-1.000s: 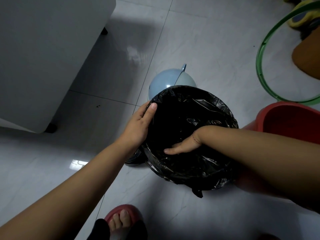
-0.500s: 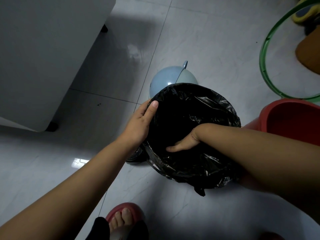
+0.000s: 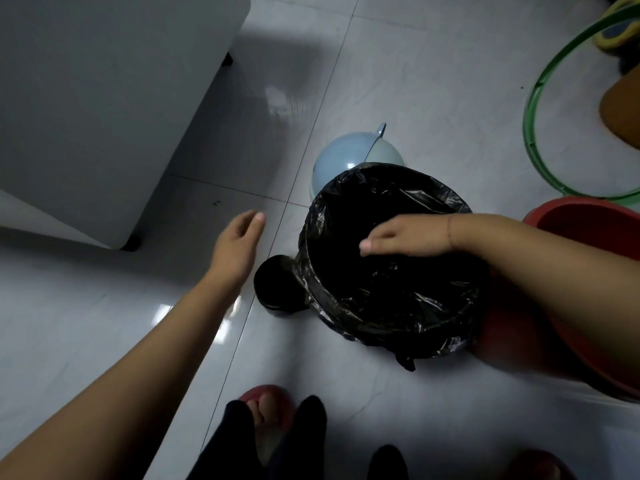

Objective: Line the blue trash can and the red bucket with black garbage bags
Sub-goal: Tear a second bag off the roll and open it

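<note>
A black garbage bag [image 3: 398, 306] lines the trash can, its edge folded down over the rim, so the can's body is hidden. Behind it lies the pale blue domed lid [image 3: 346, 157]. My right hand [image 3: 405, 237] hovers over the bag's mouth, fingers relaxed and holding nothing. My left hand [image 3: 239, 240] floats above the floor to the left of the can, fingers loosely extended, touching nothing. The red bucket [image 3: 585, 230] stands at the right, partly behind my right forearm, with no bag visible in it.
A round black object [image 3: 277, 285] sits on the floor against the can's left side. A white cabinet [image 3: 104, 98] fills the upper left. A green hoop [image 3: 540, 98] lies at the upper right. My foot in a red slipper [image 3: 266, 407] is at the bottom.
My left hand has let go of the can's rim and moved left. My right hand has risen out of the bag to the level of its mouth.
</note>
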